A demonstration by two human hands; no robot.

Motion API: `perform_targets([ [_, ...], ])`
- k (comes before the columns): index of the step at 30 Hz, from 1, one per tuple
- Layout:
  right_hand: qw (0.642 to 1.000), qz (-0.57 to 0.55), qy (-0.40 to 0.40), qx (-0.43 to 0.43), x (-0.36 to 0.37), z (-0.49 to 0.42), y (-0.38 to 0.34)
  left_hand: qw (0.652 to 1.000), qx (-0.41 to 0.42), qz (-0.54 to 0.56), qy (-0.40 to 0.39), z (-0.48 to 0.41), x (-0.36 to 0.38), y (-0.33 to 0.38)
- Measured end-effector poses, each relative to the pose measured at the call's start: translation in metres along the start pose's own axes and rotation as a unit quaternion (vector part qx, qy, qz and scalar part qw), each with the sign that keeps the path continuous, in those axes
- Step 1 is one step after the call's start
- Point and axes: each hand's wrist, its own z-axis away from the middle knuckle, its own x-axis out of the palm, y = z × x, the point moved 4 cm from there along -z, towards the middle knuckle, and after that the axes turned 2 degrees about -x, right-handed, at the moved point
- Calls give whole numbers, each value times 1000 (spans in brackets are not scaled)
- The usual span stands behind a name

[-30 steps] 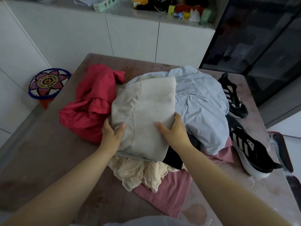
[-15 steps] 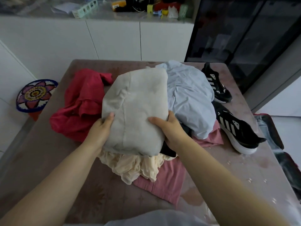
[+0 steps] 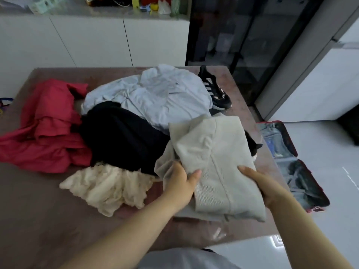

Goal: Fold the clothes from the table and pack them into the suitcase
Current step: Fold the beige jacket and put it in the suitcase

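Left hand (image 3: 182, 183) and right hand (image 3: 266, 188) clamp opposite sides of the folded beige garment (image 3: 217, 162), thumbs on top, probably so the fold keeps. It is right of centre, over the worktop (image 3: 38, 200) edge nearest the open suitcase (image 3: 307, 183).

I wear the single camera on my head. It looks forward and down across the table (image 3: 38, 210), and its view is wide enough to bend the edges. My forearms enter from the bottom edge. My left hand (image 3: 180, 183) and right hand (image 3: 266, 189), gripping the beige garment (image 3: 217, 162), sit close under the lens, right of centre. White cabinets (image 3: 87, 41) cross the top, farther off, and the suitcase (image 3: 299, 177) on the floor shows at the right.
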Motion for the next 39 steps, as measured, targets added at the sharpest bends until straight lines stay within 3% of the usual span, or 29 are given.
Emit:
perform_targets([
  [3,998,62,2,-2,-46,-6,12,994,-66,0,-84,12,56,-21],
  [6,993,113,-23,2,-74,-15,12,991,-91,11,-94,26,83,-25],
  [9,982,181,-51,-17,-83,-28,9,990,-134,11,-39,26,80,-29],
  [13,968,239,-61,-35,-80,-37,7,975,-165,-37,146,34,63,-30],
  [18,962,266,-35,-53,-76,-47,8,929,-257,237,122,19,66,-36],
  [24,985,170,-6,17,-72,-62,-12,899,-289,306,125,-1,61,-26],
  [29,984,169,-51,10,-58,-59,-20,934,-251,242,77,-4,47,-28],
  [34,978,197,-58,42,-56,-63,8,967,-193,119,116,-6,30,-43],
  [39,979,191,-57,36,-54,-75,-2,980,-173,68,75,-17,29,-44],
])
